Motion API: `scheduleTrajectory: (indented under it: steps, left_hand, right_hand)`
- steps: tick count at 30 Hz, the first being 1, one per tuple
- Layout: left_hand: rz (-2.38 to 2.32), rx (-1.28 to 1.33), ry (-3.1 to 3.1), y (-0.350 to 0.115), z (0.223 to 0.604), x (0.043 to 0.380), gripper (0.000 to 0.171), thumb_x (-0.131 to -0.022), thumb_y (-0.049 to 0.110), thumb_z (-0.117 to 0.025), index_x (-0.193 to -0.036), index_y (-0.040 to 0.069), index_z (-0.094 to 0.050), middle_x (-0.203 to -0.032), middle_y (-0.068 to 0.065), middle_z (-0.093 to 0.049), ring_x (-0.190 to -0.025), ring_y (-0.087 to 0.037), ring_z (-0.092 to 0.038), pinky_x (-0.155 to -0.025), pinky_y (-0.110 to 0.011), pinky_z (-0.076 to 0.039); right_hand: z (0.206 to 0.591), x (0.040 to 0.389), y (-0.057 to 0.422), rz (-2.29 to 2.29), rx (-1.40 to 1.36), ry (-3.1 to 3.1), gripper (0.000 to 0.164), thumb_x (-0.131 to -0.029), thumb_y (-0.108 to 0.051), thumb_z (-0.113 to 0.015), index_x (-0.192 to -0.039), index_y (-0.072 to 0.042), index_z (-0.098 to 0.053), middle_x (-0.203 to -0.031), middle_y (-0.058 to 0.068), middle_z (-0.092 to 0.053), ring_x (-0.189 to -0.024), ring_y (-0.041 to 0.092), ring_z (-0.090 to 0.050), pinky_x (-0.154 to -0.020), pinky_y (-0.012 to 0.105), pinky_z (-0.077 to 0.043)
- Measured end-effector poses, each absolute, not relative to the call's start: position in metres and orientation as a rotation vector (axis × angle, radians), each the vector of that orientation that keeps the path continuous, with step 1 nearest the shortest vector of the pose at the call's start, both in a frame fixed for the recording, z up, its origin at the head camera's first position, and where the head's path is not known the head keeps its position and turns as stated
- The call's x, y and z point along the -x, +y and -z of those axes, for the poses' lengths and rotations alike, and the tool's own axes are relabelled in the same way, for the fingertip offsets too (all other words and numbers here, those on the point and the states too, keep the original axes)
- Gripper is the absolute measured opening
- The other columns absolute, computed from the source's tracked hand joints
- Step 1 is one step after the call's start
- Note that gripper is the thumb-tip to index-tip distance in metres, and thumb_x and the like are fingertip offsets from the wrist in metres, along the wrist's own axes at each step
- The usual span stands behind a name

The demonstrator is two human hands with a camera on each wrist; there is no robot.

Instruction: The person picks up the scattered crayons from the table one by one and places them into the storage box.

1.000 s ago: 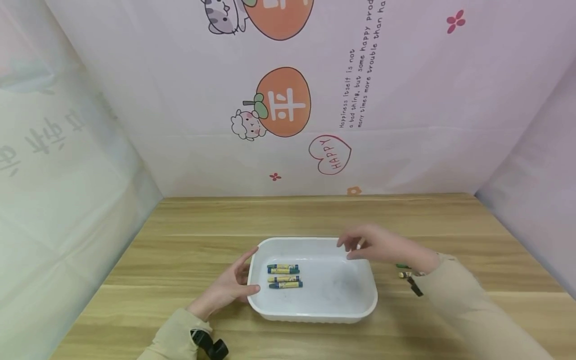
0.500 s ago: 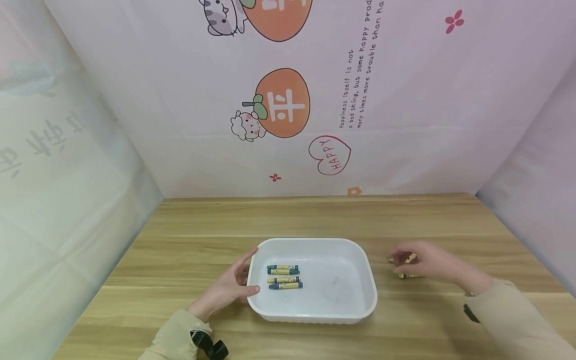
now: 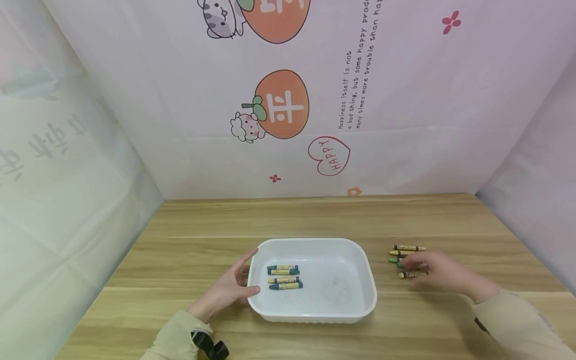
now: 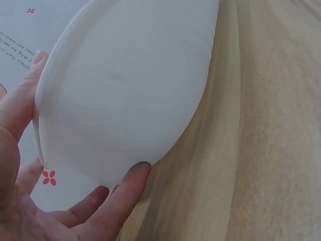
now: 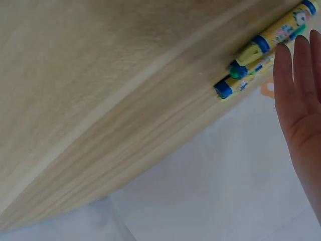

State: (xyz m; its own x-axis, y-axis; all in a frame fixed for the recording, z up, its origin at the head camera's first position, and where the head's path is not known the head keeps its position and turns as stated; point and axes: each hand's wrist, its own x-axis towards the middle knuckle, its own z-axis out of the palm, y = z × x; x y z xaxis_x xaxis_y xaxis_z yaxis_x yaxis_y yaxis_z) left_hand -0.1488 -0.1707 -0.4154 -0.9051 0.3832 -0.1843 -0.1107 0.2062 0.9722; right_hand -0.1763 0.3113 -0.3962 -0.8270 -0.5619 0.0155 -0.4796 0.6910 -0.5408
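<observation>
Left hand [image 3: 227, 285]: grips white tray [image 3: 328, 300]. Right hand [image 3: 438, 270]: shifted from above tray to loose crayons [image 3: 409, 247], fingers extended, no grip seen; pick-up apparently unmade. Tray crayons [image 3: 286, 286]: four, unchanged.

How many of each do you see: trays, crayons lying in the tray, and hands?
White tray: 1
Crayons in the tray: 4
Hands (left hand, right hand): 2
Total: 7
</observation>
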Motion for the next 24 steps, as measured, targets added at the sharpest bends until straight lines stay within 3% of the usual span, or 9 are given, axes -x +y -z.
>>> scheduleTrajectory:
  steps: [4,8,13,17,24]
  left_hand:
    - [-1.754,-0.254,2.081,-0.171,0.415,0.148,0.090,-0.082,0.000,-0.068,-0.153,0.015,-0.014,-0.143,-0.034,-0.030,-0.106,-0.029,-0.059,-0.072,-0.040,-0.060]
    - [-1.760,-0.254,2.071,-0.171,0.414,0.148,0.091,-0.082,-0.001,-0.068,-0.153,0.015,-0.013,-0.143,-0.035,-0.028,-0.105,-0.029,-0.059,-0.072,-0.040,-0.060]
    - [-1.766,-0.252,2.068,-0.171,0.415,0.148,0.091,-0.082,-0.002,-0.068,-0.153,0.015,-0.013,-0.143,-0.035,-0.027,-0.106,-0.029,-0.059,-0.072,-0.040,-0.060]
    - [-1.766,-0.254,2.066,-0.171,0.415,0.149,0.091,-0.082,-0.001,-0.068,-0.153,0.015,-0.013,-0.143,-0.034,-0.028,-0.107,-0.030,-0.058,-0.073,-0.040,-0.060]
    - [-1.766,-0.266,2.058,-0.172,0.416,0.149,0.091,-0.082,0.000,-0.069,-0.153,0.015,-0.012,-0.143,-0.034,-0.029,-0.107,-0.029,-0.058,-0.073,-0.040,-0.060]
  right_hand:
    - [0.401,0.177,0.313,0.746,0.867,2.754,0.041,-0.074,-0.023,-0.077,-0.107,-0.003,-0.065,-0.101,0.008,-0.069,-0.091,0.020,-0.065,-0.077,0.042,-0.057]
    - [0.407,0.180,0.315,0.666,0.947,2.803,0.034,-0.074,-0.019,-0.077,-0.104,-0.007,-0.067,-0.098,0.003,-0.069,-0.086,0.011,-0.063,-0.072,0.029,-0.056]
    - [0.416,0.181,0.317,0.722,1.055,2.798,0.027,-0.075,-0.007,-0.075,-0.101,-0.005,-0.067,-0.087,-0.007,-0.062,-0.076,-0.003,-0.051,-0.059,0.019,-0.048]
    - [0.419,0.180,0.317,0.768,1.060,2.779,0.027,-0.076,-0.004,-0.073,-0.102,-0.004,-0.066,-0.081,-0.012,-0.056,-0.072,-0.005,-0.045,-0.054,0.018,-0.043]
    - [0.419,0.184,0.316,0.709,1.055,2.768,0.026,-0.076,-0.001,-0.072,-0.101,-0.005,-0.065,-0.084,-0.012,-0.057,-0.074,-0.004,-0.047,-0.057,0.019,-0.045]
